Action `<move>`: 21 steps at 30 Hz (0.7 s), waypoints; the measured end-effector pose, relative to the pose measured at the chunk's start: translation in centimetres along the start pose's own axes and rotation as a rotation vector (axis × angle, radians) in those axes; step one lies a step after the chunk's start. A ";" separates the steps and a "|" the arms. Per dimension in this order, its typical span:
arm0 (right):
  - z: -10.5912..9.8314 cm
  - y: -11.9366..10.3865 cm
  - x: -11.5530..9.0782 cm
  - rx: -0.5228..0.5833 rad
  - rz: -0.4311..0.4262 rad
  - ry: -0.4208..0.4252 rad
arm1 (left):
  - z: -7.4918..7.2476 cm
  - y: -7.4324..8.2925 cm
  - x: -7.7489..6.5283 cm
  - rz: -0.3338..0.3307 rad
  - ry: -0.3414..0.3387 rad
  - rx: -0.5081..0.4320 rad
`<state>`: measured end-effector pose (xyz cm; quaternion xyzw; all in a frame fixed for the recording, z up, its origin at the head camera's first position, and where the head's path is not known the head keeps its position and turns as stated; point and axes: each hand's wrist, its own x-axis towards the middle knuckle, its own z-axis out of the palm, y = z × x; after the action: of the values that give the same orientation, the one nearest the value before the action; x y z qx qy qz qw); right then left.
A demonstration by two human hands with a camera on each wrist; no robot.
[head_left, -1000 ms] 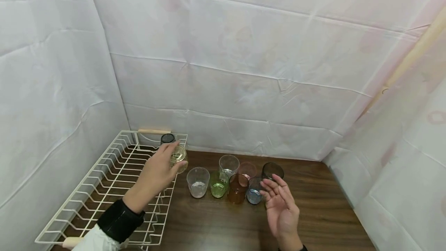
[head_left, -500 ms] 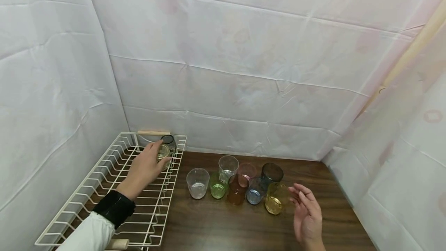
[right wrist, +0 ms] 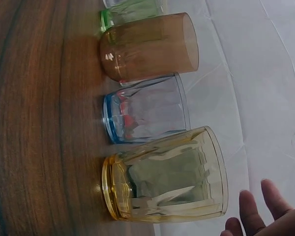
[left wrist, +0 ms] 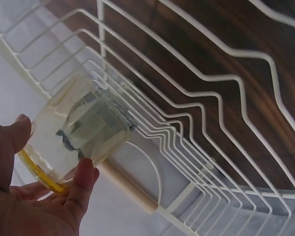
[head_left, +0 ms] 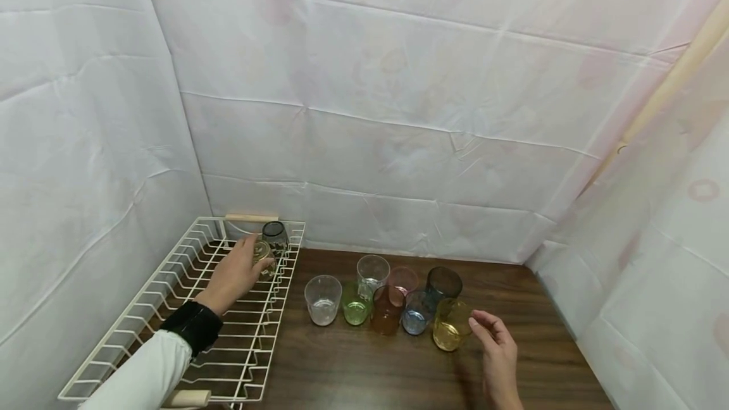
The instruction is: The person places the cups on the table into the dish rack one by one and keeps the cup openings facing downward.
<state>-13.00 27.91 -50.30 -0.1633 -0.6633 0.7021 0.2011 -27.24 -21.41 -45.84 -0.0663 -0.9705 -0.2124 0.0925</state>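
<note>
My left hand (head_left: 230,274) grips a pale yellow drinking glass (left wrist: 49,142) by its base end, thumb on one side and fingers on the other. This glass is upside down at the wire rack's (head_left: 256,347) back right, just in front of a dark grey glass (head_left: 274,233) that also stands inverted. My right hand (head_left: 498,353) is beside the rim of a second yellow glass (head_left: 447,334), upright on the table. In the right wrist view its fingers (right wrist: 249,211) are loosely bent and apart from that glass.
Left of the upright yellow glass stand a blue glass (head_left: 415,320), a brown glass (head_left: 387,318), a green glass (head_left: 356,309) and a clear glass (head_left: 323,305). Behind them are another clear glass (head_left: 373,267), a pink glass (head_left: 404,276) and a dark glass (head_left: 444,280). White sheeting (head_left: 370,144) surrounds the table.
My left hand has moved left and down with its glass, over the rack beside the dark one. The right hand has moved right and down, uncovering the upright yellow glass.
</note>
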 end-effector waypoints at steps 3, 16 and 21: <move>0.1 0.1 0.1 -0.014 0.013 0.008 | 0.4 -0.4 0.3 0.001 -0.019 0.017; 0.2 0.2 0.2 0.009 0.040 0.075 | 1.8 -1.2 2.1 0.018 -0.043 0.066; 0.3 0.4 0.3 0.000 0.040 0.089 | 2.3 -1.2 2.6 0.026 -0.032 0.061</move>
<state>-13.45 27.85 -50.63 -0.2076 -0.6502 0.6981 0.2165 -30.34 -21.24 -47.83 -0.0796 -0.9769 -0.1804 0.0818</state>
